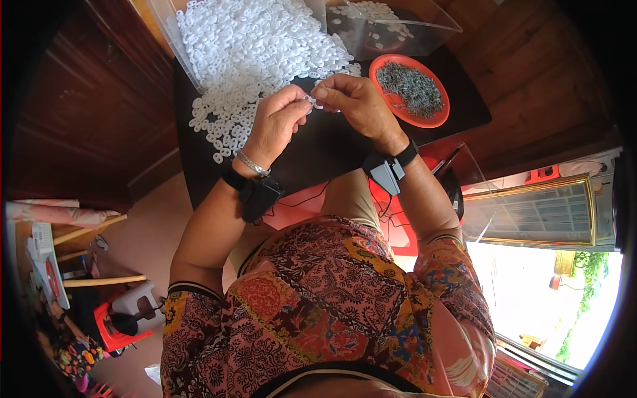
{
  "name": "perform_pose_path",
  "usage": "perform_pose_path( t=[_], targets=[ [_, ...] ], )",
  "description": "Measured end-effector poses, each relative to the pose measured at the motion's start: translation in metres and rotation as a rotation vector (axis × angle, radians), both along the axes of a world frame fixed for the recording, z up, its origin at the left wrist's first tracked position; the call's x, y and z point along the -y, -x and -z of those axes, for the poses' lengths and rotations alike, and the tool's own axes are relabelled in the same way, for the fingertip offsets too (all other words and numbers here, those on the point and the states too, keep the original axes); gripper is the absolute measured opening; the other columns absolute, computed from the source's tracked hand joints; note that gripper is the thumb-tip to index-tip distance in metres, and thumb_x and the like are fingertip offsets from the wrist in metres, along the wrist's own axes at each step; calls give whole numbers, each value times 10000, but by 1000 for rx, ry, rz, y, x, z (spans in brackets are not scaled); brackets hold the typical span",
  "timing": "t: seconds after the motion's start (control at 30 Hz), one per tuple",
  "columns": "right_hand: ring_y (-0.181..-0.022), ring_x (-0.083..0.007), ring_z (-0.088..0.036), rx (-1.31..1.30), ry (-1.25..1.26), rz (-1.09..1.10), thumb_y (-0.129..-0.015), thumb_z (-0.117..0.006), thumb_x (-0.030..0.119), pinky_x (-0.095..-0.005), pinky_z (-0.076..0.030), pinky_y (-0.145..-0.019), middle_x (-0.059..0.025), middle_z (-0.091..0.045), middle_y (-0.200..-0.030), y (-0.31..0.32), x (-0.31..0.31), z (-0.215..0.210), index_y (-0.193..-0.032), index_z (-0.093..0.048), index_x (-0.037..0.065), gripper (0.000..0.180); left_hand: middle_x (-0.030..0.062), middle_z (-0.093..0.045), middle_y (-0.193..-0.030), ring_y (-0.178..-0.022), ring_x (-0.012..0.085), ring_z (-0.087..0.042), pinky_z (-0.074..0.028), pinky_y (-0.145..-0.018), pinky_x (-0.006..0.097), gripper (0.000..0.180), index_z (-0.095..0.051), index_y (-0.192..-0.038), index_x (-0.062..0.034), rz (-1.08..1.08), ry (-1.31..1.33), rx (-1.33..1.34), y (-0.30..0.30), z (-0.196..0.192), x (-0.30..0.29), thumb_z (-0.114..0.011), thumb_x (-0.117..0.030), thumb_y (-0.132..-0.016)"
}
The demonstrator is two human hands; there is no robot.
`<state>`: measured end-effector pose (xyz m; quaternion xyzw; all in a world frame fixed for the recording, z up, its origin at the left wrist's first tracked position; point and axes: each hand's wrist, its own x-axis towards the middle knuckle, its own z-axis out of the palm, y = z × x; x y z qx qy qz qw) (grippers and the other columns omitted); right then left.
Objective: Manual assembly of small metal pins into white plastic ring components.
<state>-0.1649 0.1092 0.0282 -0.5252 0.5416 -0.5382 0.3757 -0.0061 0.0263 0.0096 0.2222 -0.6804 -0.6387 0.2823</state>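
Over table (325,147) — left hand (273,125), right hand (359,106) pinch white piece (316,103).

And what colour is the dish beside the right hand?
The dish is orange-red; head view shows it.

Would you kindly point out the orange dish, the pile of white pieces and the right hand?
Orange dish (426,121): head view, on its lower rim.
Pile of white pieces (255,56): head view, near its middle.
Right hand (365,109): head view, on its back.
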Motion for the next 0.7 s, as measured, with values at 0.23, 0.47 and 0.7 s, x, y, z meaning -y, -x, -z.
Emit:
perform_pose_path(
  t=[0.23, 0.47, 0.7],
  targets=[
    [-702, -60, -518, -67, 5, -11, -868, -609, 206, -210, -441, -655, 0, -604, -757, 4, 0, 5, -895, -639, -3, 213, -22, -495, -629, -557, 38, -436, -343, -486, 185, 158, -562, -767, -44, 3, 28, 7, 3, 4, 2, -532, -179, -845],
    [-690, -55, -517, -149, -5, 11, -863, -611, 202, -209, -437, -638, 1, -604, -744, 0, -2, 2, -896, -639, -10, 216, -21, -482, -610, -537, 46, -417, -332, -479, 199, 167, -554, -761, -39, 1, 72, 32, 1, 5, 2, -531, -182, -844],
    [-679, -52, -514, -119, 29, 52, -861, -614, 203, -210, -436, -623, 3, -596, -726, 3, 0, 6, -886, -638, -9, 214, -20, -476, -608, -536, 48, -409, -328, -478, 206, 172, -541, -749, -37, -3, 52, 5, 3, 8, 3, -525, -179, -845]
  ],
)
